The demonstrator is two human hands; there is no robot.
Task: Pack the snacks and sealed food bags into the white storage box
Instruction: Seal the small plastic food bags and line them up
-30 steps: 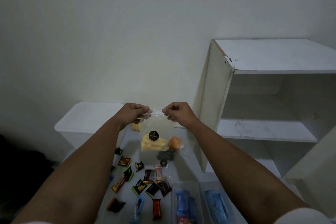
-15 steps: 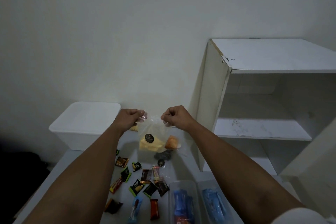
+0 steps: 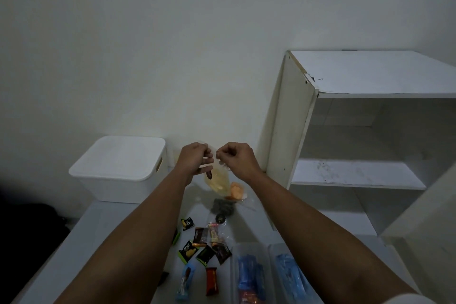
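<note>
Head view, sole camera: worn at head height, facing forward and down. Forearms enter from the bottom edge; hands (image 3: 217, 159) mid-frame, near. Tabletop (image 3: 103, 224) fills the lower frame, wall (image 3: 172, 44) the upper. No second view.

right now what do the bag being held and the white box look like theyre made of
Bag: thin clear plastic film, glossy; the yellow food shows through it. White box: likely rigid moulded plastic, matte, with rounded corners and a cut-out side handle. Both hands pinch the bag's top edge.

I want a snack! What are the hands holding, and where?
Both the left hand and right hand pinch the top edge of a clear food bag.
</note>
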